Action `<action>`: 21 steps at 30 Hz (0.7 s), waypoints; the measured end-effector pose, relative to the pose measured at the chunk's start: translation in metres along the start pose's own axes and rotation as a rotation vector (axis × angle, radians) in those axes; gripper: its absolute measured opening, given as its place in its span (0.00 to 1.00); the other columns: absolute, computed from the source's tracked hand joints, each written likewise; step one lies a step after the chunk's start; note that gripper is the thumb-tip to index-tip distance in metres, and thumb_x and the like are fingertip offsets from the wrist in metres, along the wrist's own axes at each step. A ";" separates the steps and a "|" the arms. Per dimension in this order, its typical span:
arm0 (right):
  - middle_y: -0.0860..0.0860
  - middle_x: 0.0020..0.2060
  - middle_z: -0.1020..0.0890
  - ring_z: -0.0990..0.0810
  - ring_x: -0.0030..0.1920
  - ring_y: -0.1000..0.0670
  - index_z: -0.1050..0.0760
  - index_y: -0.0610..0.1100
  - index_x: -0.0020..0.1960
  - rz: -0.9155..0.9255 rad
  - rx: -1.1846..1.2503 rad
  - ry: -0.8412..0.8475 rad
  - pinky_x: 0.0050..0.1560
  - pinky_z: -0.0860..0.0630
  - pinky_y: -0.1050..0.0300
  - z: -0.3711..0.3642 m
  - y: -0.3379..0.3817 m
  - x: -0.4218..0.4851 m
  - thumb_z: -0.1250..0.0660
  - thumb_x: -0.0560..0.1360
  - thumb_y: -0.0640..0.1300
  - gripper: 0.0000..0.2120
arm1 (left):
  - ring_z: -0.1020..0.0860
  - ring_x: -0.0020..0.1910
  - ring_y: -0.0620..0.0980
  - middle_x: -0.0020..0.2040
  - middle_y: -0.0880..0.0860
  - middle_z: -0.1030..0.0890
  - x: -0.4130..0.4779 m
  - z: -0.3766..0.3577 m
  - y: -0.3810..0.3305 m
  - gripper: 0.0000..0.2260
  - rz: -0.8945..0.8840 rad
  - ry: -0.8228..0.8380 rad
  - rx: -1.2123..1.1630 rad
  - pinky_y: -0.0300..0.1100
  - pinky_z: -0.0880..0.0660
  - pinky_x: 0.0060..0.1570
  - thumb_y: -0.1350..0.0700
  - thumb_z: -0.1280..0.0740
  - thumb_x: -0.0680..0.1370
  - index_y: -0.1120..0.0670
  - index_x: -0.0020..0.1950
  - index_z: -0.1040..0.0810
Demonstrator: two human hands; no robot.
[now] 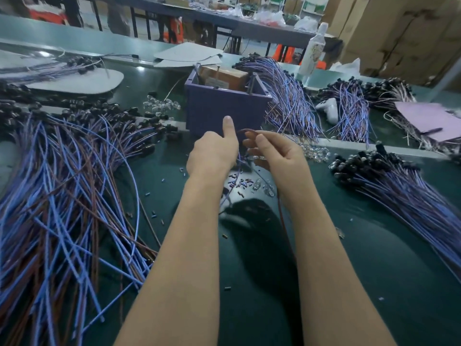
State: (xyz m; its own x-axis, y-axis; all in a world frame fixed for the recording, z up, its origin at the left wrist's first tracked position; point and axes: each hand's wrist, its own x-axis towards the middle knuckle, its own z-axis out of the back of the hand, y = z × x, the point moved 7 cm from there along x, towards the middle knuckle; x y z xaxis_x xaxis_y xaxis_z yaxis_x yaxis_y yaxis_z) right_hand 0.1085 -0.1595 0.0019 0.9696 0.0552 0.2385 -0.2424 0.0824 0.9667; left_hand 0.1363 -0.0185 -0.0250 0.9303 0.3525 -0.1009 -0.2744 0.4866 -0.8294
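Forearms (179, 258) parallel | left hand (212, 153) index up, grip unclear | right hand (277, 153) pinches red wire (245, 131)

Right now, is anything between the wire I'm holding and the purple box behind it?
Nothing visible does. The red wire in your right hand loops directly in front of the purple box.

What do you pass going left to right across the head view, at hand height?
Loose pile of blue and brown wires → left hand → right hand, pinching a brown wire → capped wire bundle.
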 end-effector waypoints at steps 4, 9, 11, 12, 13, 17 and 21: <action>0.49 0.42 0.15 0.21 0.45 0.53 0.19 0.47 0.41 -0.055 -0.055 0.075 0.55 0.24 0.54 -0.009 -0.004 -0.003 0.38 0.77 0.35 0.12 | 0.19 0.49 0.57 0.49 0.59 0.18 -0.003 -0.004 -0.004 0.21 -0.036 0.007 -0.436 0.50 0.22 0.54 0.44 0.45 0.81 0.62 0.53 0.26; 0.39 0.45 0.17 0.23 0.41 0.48 0.19 0.48 0.39 -0.140 -0.369 0.171 0.46 0.27 0.55 -0.017 -0.014 -0.009 0.38 0.76 0.38 0.12 | 0.21 0.34 0.42 0.40 0.52 0.20 -0.011 -0.002 -0.007 0.04 -0.062 -0.011 -0.875 0.35 0.23 0.37 0.63 0.42 0.81 0.59 0.49 0.29; 0.41 0.43 0.16 0.20 0.42 0.45 0.19 0.44 0.43 -0.125 -0.340 0.112 0.48 0.23 0.52 -0.015 -0.012 -0.007 0.37 0.77 0.40 0.09 | 0.20 0.32 0.41 0.39 0.52 0.20 -0.011 0.000 -0.006 0.05 -0.080 -0.015 -0.924 0.34 0.23 0.37 0.65 0.42 0.81 0.59 0.48 0.29; 0.42 0.40 0.16 0.19 0.40 0.46 0.20 0.42 0.44 -0.123 -0.278 0.062 0.48 0.22 0.52 -0.013 -0.011 -0.005 0.38 0.78 0.40 0.09 | 0.20 0.32 0.40 0.39 0.52 0.20 -0.011 0.000 -0.006 0.06 -0.093 -0.016 -0.940 0.34 0.22 0.38 0.66 0.42 0.81 0.58 0.47 0.29; 0.44 0.38 0.17 0.19 0.37 0.48 0.22 0.41 0.44 -0.130 -0.197 0.013 0.46 0.21 0.54 -0.011 -0.012 -0.005 0.38 0.78 0.39 0.07 | 0.20 0.32 0.40 0.39 0.53 0.20 -0.012 0.000 -0.006 0.07 -0.107 -0.022 -0.946 0.35 0.22 0.38 0.66 0.43 0.81 0.58 0.46 0.29; 0.45 0.36 0.20 0.22 0.30 0.53 0.29 0.39 0.50 -0.192 0.017 -0.046 0.34 0.23 0.63 -0.013 -0.017 -0.004 0.38 0.79 0.38 0.02 | 0.19 0.34 0.41 0.39 0.52 0.19 -0.017 -0.003 -0.012 0.05 -0.194 -0.023 -0.910 0.37 0.21 0.37 0.66 0.42 0.80 0.57 0.51 0.32; 0.47 0.39 0.19 0.21 0.38 0.52 0.25 0.39 0.52 -0.252 0.095 0.035 0.46 0.22 0.56 -0.019 -0.020 -0.005 0.43 0.82 0.43 0.11 | 0.18 0.37 0.42 0.41 0.53 0.18 -0.022 -0.003 -0.023 0.09 -0.287 0.010 -0.870 0.39 0.20 0.42 0.66 0.41 0.80 0.53 0.51 0.35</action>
State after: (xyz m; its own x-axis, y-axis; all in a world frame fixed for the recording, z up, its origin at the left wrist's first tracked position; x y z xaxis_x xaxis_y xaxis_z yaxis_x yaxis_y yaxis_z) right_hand 0.1078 -0.1427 -0.0204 0.9968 0.0790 -0.0126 0.0123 0.0044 0.9999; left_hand 0.1233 -0.0398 -0.0059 0.9377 0.3021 0.1714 0.2437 -0.2208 -0.9444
